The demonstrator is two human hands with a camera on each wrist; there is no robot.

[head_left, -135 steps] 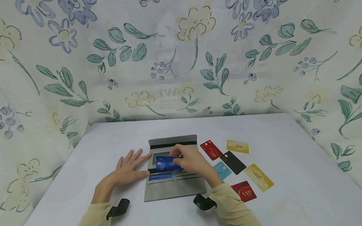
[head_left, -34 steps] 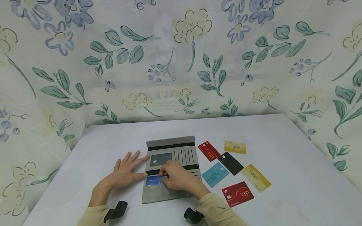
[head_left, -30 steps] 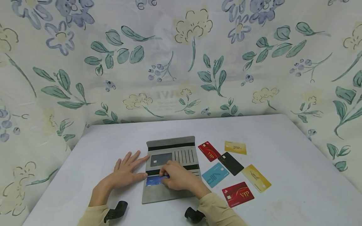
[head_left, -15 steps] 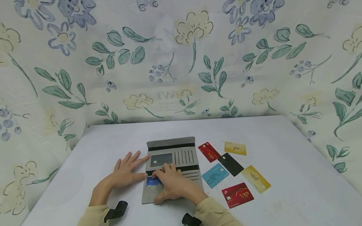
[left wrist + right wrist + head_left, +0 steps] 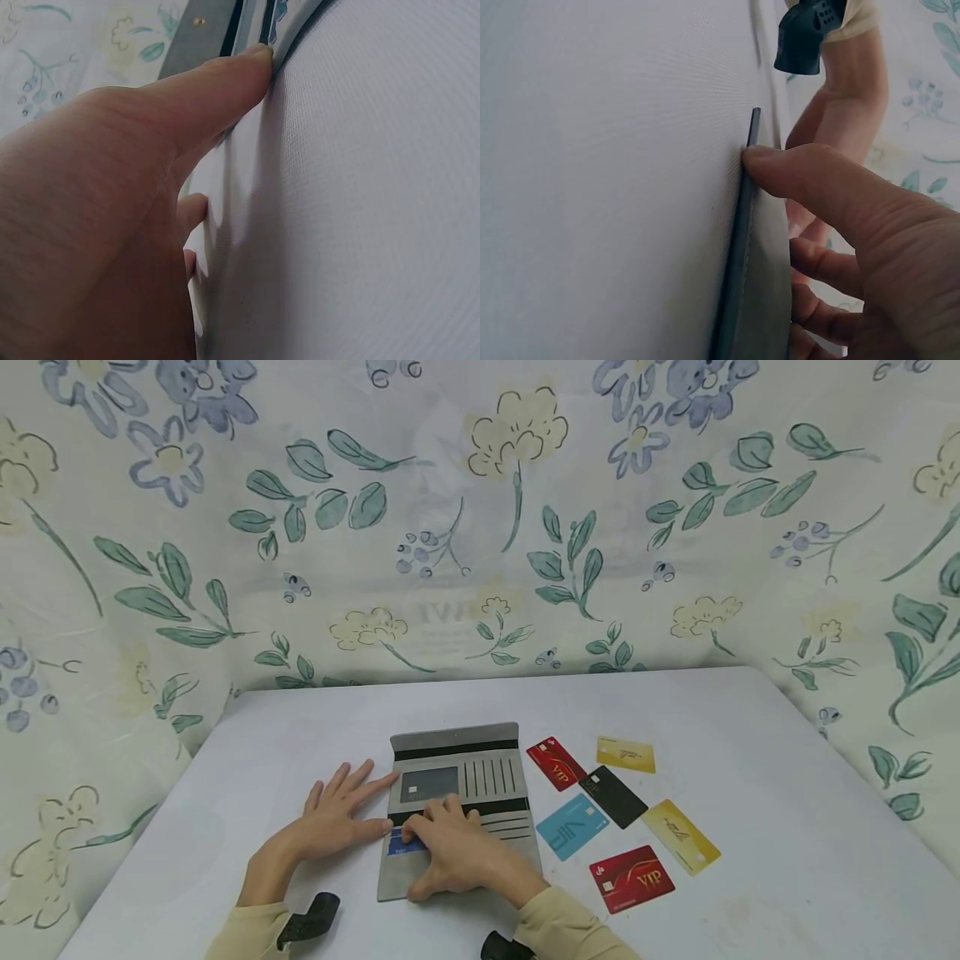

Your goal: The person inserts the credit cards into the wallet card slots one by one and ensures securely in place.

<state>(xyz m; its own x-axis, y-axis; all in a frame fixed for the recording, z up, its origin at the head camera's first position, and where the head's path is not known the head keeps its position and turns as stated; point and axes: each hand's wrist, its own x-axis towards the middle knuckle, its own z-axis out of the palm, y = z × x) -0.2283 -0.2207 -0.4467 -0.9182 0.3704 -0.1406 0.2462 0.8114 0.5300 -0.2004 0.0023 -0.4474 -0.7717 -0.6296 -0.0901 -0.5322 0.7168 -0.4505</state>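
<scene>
A grey card wallet (image 5: 454, 742) lies unfolded on the white table, with a dark card (image 5: 429, 785) in its upper window pocket. A strip of a blue card (image 5: 405, 843) shows at the lower left pocket; the rest is covered. My right hand (image 5: 465, 853) rests over the wallet's lower half, its index fingertip on the blue card and the thumb at the near edge. In the right wrist view, that thumb touches the wallet's edge (image 5: 739, 225). My left hand (image 5: 337, 814) lies with fingers spread, thumb and index fingertips touching the wallet's left side.
Right of the wallet lie a light blue card (image 5: 572, 826), a black card (image 5: 613, 796), two red cards (image 5: 555, 763) and two gold cards (image 5: 681, 836). Black wrist devices (image 5: 309, 922) sit on both forearms. A floral curtain (image 5: 480, 543) hangs behind the table.
My right hand has brought the blue card down from above the wallet to the lower pocket, let go its pinch and spread its fingers. Less of the card shows. The left hand stays put.
</scene>
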